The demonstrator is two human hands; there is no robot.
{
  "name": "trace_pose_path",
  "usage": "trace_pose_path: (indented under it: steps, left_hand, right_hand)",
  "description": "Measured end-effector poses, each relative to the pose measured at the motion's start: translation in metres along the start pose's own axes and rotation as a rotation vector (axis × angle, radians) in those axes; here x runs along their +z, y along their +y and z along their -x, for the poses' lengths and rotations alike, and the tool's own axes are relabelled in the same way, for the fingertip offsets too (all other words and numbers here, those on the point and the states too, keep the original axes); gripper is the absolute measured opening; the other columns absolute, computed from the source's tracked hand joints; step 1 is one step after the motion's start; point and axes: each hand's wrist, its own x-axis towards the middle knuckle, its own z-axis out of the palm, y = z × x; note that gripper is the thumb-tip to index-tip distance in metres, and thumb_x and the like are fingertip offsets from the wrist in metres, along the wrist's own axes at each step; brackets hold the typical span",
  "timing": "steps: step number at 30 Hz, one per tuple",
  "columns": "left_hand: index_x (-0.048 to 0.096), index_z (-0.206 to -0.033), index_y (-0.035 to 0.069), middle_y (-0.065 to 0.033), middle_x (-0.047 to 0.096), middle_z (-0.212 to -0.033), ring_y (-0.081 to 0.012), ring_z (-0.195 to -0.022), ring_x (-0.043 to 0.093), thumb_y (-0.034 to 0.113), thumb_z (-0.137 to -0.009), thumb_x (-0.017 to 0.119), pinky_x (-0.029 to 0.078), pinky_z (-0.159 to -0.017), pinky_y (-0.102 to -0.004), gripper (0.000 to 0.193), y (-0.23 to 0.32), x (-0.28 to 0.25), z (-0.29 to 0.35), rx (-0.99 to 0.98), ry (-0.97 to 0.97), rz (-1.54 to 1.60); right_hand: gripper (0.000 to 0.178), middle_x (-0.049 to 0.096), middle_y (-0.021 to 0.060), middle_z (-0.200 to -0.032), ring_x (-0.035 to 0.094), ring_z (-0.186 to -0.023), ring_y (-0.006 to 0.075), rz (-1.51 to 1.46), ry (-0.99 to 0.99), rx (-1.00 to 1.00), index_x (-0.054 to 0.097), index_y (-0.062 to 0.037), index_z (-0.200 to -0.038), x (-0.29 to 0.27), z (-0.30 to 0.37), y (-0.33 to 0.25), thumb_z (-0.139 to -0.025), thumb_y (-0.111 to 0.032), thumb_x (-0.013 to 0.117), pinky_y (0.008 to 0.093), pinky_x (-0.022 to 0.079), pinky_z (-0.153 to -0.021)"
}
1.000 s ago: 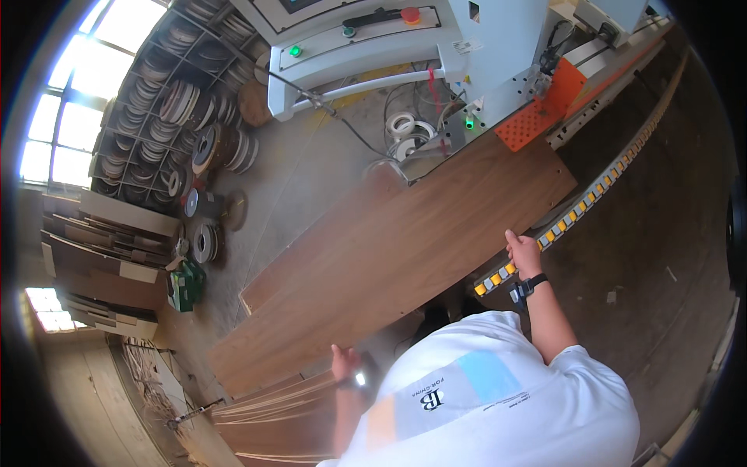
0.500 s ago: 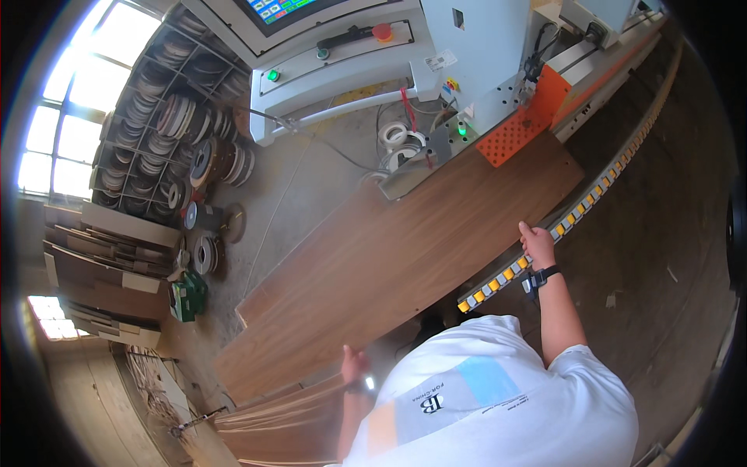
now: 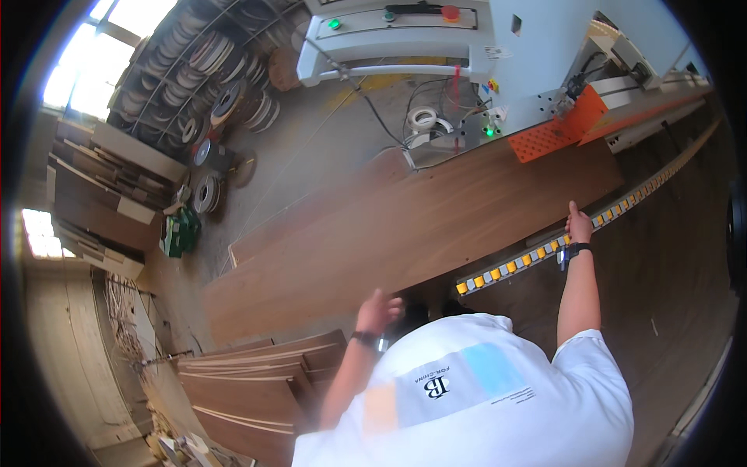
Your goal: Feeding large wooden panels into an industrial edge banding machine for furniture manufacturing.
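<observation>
A long brown wood-grain panel (image 3: 436,226) lies slantwise in front of the machine, its far right end beside an orange perforated plate (image 3: 545,140). My right hand (image 3: 577,226) grips the panel's near edge toward that end, thumb on top and the other fingers largely hidden. Close beside it runs a rail of yellow and grey rollers (image 3: 511,267). At the near edge, further left, is my left hand (image 3: 379,313), slightly blurred, with its fingers apart and nothing seen in them. Whether it touches the panel is unclear.
Several brown panels (image 3: 241,381) are stacked at lower left. The machine's grey control console (image 3: 397,47) stands at the back, with cables and white rolls (image 3: 424,121) below. Reels (image 3: 214,50) fill a rack at upper left; a green box (image 3: 180,231) sits on the floor.
The view has shifted, showing more of the stacked panels and less of the console. My left hand has moved right along the near edge and its fingers have spread. My right hand keeps its grip.
</observation>
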Motion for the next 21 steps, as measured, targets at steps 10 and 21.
trace_pose_path:
  steps: [10,21]
  left_hand:
    - [0.056,-0.106,-0.001,-0.0114,0.066,-0.084,-0.0188,-0.065,0.062,0.042,-0.101,0.049,0.051,-0.060,-0.0334,0.044,-0.006,-0.051,0.013,0.178,0.014,-0.072]
    - [0.060,-0.094,0.002,-0.0092,0.065,-0.075,-0.0125,-0.057,0.059,0.043,-0.097,0.055,0.047,-0.049,-0.0239,0.041,0.015,-0.212,0.004,0.373,0.166,0.149]
  right_hand:
    - [0.048,0.050,-0.0008,-0.055,0.046,-0.042,0.0088,0.144,-0.171,0.006,0.056,-0.0078,-0.071,0.050,0.086,0.015,-0.090,-0.051,0.064,0.0238,0.029,-0.037]
    - [0.046,0.048,-0.0048,-0.059,0.044,-0.045,0.0039,0.291,-0.415,0.085,0.060,-0.0094,-0.080,0.153,0.243,0.055,-0.090,-0.054,0.063,0.0172,0.029,-0.039]
